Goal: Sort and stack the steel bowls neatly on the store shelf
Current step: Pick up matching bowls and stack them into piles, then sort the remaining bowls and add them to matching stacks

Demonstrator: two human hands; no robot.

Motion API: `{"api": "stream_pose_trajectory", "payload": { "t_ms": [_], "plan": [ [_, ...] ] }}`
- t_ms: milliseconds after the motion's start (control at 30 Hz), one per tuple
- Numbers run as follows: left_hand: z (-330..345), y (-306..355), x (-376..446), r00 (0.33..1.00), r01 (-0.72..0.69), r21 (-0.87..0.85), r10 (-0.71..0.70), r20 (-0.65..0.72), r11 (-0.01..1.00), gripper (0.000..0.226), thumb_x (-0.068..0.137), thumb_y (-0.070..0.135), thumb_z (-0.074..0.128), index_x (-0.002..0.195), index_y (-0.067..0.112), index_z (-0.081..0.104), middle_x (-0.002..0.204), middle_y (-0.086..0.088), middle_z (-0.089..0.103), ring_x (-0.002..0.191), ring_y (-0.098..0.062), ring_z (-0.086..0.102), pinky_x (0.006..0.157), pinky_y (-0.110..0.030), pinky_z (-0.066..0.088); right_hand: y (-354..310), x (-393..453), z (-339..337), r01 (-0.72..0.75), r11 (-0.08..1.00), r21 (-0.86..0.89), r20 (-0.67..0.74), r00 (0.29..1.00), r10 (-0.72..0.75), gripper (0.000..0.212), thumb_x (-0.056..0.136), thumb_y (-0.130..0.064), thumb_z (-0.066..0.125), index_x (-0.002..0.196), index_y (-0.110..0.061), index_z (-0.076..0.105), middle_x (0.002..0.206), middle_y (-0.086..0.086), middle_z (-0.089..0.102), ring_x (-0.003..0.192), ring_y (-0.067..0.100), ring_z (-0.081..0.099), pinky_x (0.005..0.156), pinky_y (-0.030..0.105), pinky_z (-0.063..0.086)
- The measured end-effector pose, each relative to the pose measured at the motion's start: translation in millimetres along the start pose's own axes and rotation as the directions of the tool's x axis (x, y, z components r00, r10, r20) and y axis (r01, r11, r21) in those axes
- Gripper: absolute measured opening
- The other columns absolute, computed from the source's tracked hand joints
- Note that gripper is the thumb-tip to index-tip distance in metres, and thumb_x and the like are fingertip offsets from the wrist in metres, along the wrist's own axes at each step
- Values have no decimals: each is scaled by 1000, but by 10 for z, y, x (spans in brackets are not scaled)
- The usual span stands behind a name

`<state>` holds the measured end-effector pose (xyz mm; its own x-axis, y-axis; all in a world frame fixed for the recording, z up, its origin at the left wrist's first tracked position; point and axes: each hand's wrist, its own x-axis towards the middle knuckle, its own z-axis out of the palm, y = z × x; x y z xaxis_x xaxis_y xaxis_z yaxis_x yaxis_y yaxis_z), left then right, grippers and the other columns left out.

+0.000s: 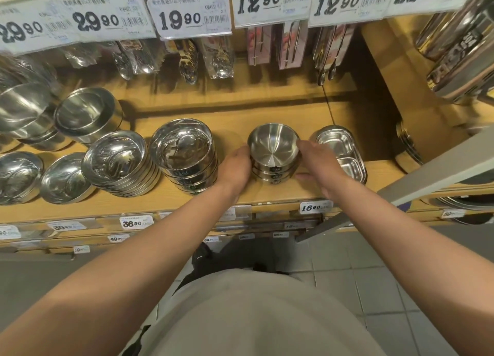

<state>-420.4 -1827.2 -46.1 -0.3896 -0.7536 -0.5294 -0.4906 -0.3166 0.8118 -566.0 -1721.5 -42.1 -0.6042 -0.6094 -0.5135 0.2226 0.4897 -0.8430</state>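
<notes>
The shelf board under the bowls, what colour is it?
Light yellowish wood shelf board, seen in the head view.

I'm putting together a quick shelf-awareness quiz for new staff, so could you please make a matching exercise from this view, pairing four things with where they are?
Things:
1. small bowl stack
2. divided steel trays
3. tall bowl stack
4. packaged spoons

Places:
A. hanging under the price tags
B. between the left hand and right hand
C. just right of the right hand
D. just left of the left hand

Pairs: 1-B, 2-C, 3-D, 4-A
</notes>
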Motion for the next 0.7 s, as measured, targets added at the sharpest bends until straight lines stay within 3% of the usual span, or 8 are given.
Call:
{"api": "stream_pose_trajectory", "payload": {
  "t_ms": [200,400,467,533,633,700],
  "plan": [
    [18,6,33,999,-14,-123,18,35,992,34,102,35,38,91,30,70,114,-8,70,107,-29,69,89,-48,61,39,-15,52,-15,993,116,23,1000,13,27,104,-37,47,118,-22,67,125,1,66,115,18,62,87,36,62],
    [3,61,25,996,21,-167,-6,94,986,31,104,33,39,98,34,70,116,-3,70,105,-21,69,86,-38,62,6,-73,19,22,988,151,24,999,-26,21,105,-33,46,105,-27,66,117,3,68,107,14,65,78,26,63],
    [-31,43,-40,991,34,-172,-12,133,985,32,105,32,37,97,34,68,110,-1,71,105,-19,69,89,-38,61,22,-117,-6,42,988,152,-28,999,-38,22,105,-33,44,103,-29,65,118,3,66,104,12,63,78,27,62],
    [-79,-41,-130,984,77,-186,-44,172,980,31,107,32,36,94,31,64,104,-2,69,103,-22,69,90,-39,60,71,-181,-41,31,985,168,-151,989,-5,21,104,-34,44,107,-28,64,120,6,65,109,16,63,90,37,59],
    [-201,-250,-275,971,182,-212,-141,192,960,32,107,36,38,120,18,61,104,-2,61,92,-15,67,73,-30,61,199,-336,-27,52,970,237,-272,962,15,22,102,-28,45,92,-25,63,109,16,66,100,19,64,88,37,59],
    [-348,-388,-361,959,221,-201,-175,221,954,36,107,31,40,135,16,58,95,1,61,81,-10,63,62,-24,58,291,-451,44,32,963,268,-271,961,44,22,101,-23,45,88,-20,63,96,11,62,95,19,64,81,33,59]
  ]
}}
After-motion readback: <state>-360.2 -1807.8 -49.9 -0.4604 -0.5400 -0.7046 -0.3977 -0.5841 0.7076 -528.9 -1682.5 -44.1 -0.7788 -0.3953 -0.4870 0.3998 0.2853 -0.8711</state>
